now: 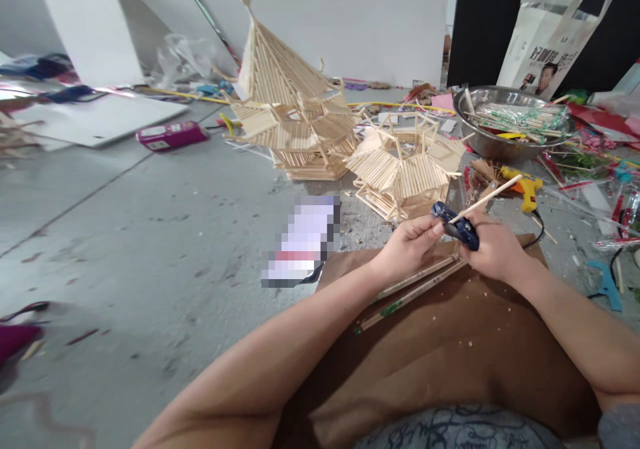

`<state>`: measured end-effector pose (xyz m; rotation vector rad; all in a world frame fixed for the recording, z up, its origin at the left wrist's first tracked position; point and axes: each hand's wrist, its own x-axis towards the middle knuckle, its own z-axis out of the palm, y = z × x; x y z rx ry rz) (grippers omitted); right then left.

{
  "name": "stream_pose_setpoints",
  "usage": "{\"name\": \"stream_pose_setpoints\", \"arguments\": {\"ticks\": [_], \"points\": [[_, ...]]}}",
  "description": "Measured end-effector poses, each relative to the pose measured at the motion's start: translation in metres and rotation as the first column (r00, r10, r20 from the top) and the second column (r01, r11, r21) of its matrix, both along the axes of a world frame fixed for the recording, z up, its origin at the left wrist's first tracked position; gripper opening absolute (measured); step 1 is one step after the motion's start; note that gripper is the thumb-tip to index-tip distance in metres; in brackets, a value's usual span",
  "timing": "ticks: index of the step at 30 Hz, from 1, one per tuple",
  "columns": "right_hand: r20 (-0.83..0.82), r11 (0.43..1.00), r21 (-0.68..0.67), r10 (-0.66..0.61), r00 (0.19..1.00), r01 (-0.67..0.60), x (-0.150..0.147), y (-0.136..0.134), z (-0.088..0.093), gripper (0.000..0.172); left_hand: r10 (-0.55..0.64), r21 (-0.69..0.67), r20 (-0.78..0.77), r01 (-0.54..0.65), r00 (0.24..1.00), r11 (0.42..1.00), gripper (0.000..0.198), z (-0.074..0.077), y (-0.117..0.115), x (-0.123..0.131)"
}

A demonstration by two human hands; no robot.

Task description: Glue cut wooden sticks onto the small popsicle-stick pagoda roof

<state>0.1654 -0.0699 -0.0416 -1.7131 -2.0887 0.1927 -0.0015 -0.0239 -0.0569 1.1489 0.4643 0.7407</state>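
Observation:
My left hand (pixel 413 242) is closed in a pinch at the lower end of a thin wooden stick (pixel 493 194), which slants up to the right. My right hand (pixel 493 246) is wrapped round a dark blue hand tool (pixel 465 230) that looks like small cutters or pliers. The stick crosses the tool between both hands; the tool's jaws are mostly hidden. Below the hands, wrapped chopsticks (pixel 410 297) with green print lie on brown cloth (pixel 450 356) over my lap. Just ahead stands a low many-sided stick model (pixel 417 176).
A taller pagoda-like stick model (pixel 280 69) stands behind. To the right are a steel bowl (pixel 463 126) of wrapped chopsticks, a yellow glue gun (pixel 529 192) with a cord, and a white bag (pixel 530 36). A blurred phone-like slab (pixel 305 236) and a purple pack (pixel 173 136) lie leftward.

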Motion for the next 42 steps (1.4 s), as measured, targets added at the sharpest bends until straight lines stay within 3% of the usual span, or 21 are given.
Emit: {"name": "stream_pose_setpoints", "arguments": {"ticks": [22, 34, 42], "points": [[0.050, 1.000, 0.004, -0.001, 0.999, 0.001, 0.001, -0.001, -0.001, 0.031, 0.064, 0.157, -0.078, -0.051, 0.995, 0.986, 0.042, 0.002, 0.000, -0.002], [0.145, 0.995, -0.062, -0.068, 0.987, 0.078, 0.003, 0.001, -0.002, 0.026, 0.149, 0.269, -0.116, -0.114, 0.982, 0.956, 0.042, 0.006, -0.002, -0.002], [0.201, 0.980, -0.156, -0.090, 0.975, 0.123, -0.001, 0.000, 0.008, 0.023, 0.206, 0.382, -0.168, -0.128, 0.964, 0.915, 0.038, 0.008, -0.002, -0.002]]}}
